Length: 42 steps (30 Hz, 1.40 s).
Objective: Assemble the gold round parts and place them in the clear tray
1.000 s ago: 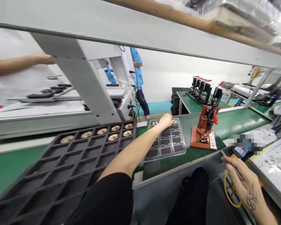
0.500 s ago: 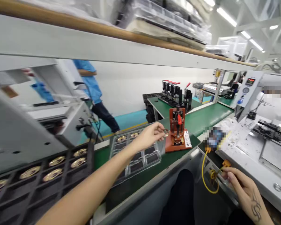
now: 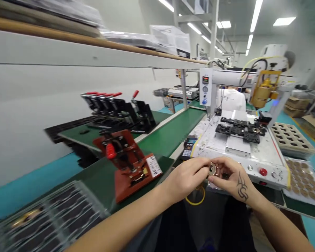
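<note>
In front of my lap, my two hands meet around a small round metal part [image 3: 212,169] with a hole in its middle. My right hand [image 3: 231,176] grips it from the right between thumb and fingers. From the other side, my left hand [image 3: 186,177] has its fingertips pinched at the part's edge. My fingers hide some of the part. To the left of my hands stands a red-brown clamp fixture [image 3: 132,185] with a red-tipped lever and a white label. A white bench machine [image 3: 199,154] lies just beyond my hands, black fixtures [image 3: 241,129] on its bed.
A clear tray [image 3: 55,213] with a gold ring [image 3: 26,217] is at lower left. Several black toggle clamps [image 3: 120,108] stand behind the red-brown fixture. A yellow cable [image 3: 195,203] loops below my hands. Round brown pieces [image 3: 304,180] lie at right, by a beige tray [image 3: 294,140].
The view has swung right. My left hand has left the red-brown fixture and come over to my right hand. My right hand has moved up from beside the yellow cable.
</note>
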Each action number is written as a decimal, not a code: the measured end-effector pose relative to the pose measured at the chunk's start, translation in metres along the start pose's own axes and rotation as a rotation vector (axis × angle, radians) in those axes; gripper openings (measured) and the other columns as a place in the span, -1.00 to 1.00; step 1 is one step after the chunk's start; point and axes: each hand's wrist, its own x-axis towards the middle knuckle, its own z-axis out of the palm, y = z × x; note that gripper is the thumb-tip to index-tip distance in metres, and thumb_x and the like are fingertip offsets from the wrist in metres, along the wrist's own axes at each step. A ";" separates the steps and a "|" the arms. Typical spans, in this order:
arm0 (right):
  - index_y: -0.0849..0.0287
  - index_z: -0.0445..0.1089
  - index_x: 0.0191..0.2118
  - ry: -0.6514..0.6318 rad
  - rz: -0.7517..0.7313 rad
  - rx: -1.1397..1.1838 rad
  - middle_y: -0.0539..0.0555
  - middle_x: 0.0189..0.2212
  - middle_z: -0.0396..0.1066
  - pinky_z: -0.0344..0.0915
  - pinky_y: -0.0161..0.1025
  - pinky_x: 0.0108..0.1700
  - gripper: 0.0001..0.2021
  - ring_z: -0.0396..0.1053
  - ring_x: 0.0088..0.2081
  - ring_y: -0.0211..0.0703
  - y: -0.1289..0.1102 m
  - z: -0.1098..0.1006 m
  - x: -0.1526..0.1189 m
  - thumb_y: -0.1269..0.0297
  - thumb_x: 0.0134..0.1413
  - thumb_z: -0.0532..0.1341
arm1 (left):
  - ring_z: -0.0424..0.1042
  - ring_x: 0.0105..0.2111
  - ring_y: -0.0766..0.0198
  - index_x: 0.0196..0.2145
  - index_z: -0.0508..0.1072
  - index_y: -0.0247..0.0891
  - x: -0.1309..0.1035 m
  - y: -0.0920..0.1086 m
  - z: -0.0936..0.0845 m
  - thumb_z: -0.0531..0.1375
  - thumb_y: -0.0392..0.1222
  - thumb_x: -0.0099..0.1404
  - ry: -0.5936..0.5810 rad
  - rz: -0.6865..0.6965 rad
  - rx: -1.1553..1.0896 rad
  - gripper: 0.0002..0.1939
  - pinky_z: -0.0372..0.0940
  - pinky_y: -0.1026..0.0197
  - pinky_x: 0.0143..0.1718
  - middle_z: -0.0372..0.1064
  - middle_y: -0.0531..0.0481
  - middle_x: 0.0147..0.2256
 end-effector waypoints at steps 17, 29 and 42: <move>0.20 0.45 0.11 0.638 0.125 -0.502 0.10 -0.25 0.47 0.41 -0.18 -0.21 -0.58 0.37 -0.30 -0.15 0.005 -0.180 -0.094 0.11 0.22 0.36 | 0.51 0.06 -0.18 -0.04 0.63 -0.40 0.249 -0.106 0.229 0.42 0.06 0.27 -0.658 -0.394 -0.231 -0.52 0.38 0.02 0.11 0.55 -0.34 -0.03; 0.29 0.39 0.07 0.515 0.206 -0.517 0.09 -0.32 0.38 0.30 -0.19 -0.28 -0.48 0.28 -0.34 -0.16 0.036 -0.237 -0.028 -0.03 0.16 0.29 | 0.54 -0.28 0.01 -0.41 0.62 -0.33 0.278 -0.104 0.239 0.43 -0.11 0.05 -0.705 -0.432 -0.281 -0.78 0.36 0.12 -0.20 0.54 -0.13 -0.42; 0.29 0.58 -0.02 -0.055 0.320 -0.576 0.14 -0.27 0.54 0.28 -0.21 -0.26 -0.57 0.43 -0.28 -0.09 0.102 -0.281 0.098 0.07 0.09 0.41 | 0.50 -0.20 0.20 -0.08 0.54 -0.26 0.182 -0.100 0.106 0.31 -0.02 0.24 -0.286 -0.483 -0.613 -0.64 0.37 0.17 -0.14 0.54 -0.07 -0.21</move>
